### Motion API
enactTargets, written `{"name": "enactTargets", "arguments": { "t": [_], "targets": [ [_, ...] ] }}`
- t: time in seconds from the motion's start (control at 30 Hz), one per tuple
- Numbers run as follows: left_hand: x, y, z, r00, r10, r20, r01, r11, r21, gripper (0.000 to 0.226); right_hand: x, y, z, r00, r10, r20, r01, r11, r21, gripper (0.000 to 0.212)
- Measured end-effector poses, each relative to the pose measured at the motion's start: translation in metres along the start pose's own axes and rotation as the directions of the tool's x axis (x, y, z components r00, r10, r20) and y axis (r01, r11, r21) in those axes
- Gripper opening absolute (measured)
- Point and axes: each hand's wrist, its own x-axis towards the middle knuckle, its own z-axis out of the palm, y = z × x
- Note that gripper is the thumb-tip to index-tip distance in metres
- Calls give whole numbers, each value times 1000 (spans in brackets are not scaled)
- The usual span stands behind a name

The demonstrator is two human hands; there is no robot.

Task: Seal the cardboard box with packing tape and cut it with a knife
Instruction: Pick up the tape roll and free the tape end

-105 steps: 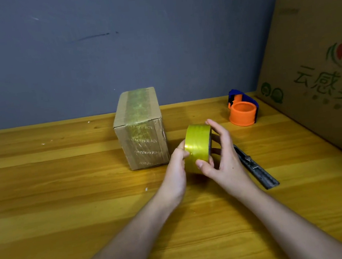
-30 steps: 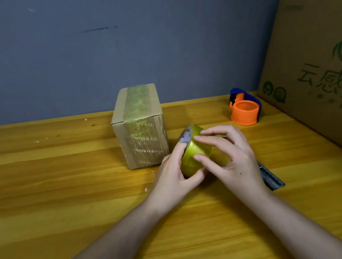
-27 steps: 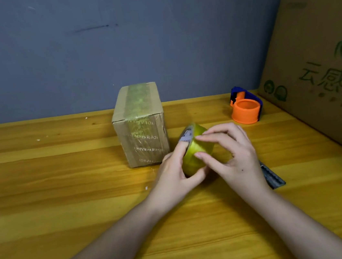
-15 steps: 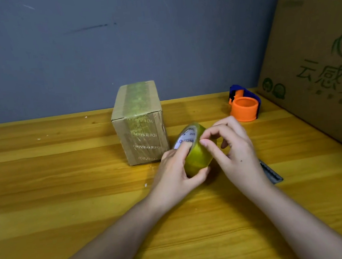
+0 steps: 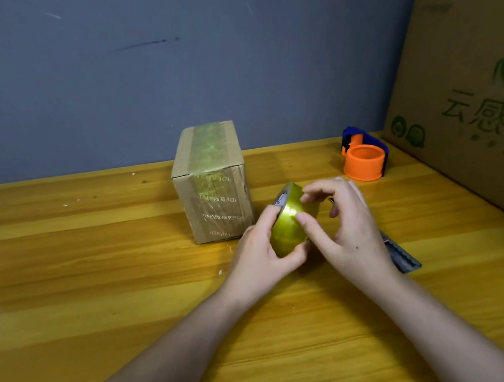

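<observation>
A small cardboard box point(image 5: 213, 189) stands on the wooden table point(image 5: 98, 287), a strip of yellowish tape running over its top and down its front. Just right of it, my left hand point(image 5: 261, 258) grips a roll of yellow packing tape point(image 5: 288, 230) from the left side, thumb under it. My right hand point(image 5: 346, 233) is at the roll's right side, its thumb and fingertips touching the tape's outer surface. The grey utility knife point(image 5: 402, 257) lies on the table behind my right wrist, mostly hidden.
An orange and blue tape dispenser point(image 5: 364, 157) sits at the back right. A large printed cardboard carton point(image 5: 472, 96) leans along the right edge of the table. A grey wall rises behind the table.
The roll has been turned in my hands from upright to tilted, its printed core now facing up-left. My right hand's fingers have shifted over the tape's surface.
</observation>
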Motion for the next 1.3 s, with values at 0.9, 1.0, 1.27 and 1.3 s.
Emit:
{"name": "enactTargets", "arguments": {
  "t": [0.9,1.0,1.27,1.3],
  "targets": [
    [0,-2,1,999,37,-24,-34,992,123,28,2,-4,-5,963,-258,74,268,935,-233,19],
    [1,-5,0,999,9,-52,-10,1000,-20,32,-2,-13,-2,917,-370,145,396,886,-241,21],
    [1,-2,2,992,-12,-124,17,999,39,38,-1,-15,-1,982,-188,7,187,971,-152,16],
    [2,-3,1,993,-12,-116,17,999,35,40,-2,-14,-1,983,-184,0,182,971,-155,15]
  ]
}}
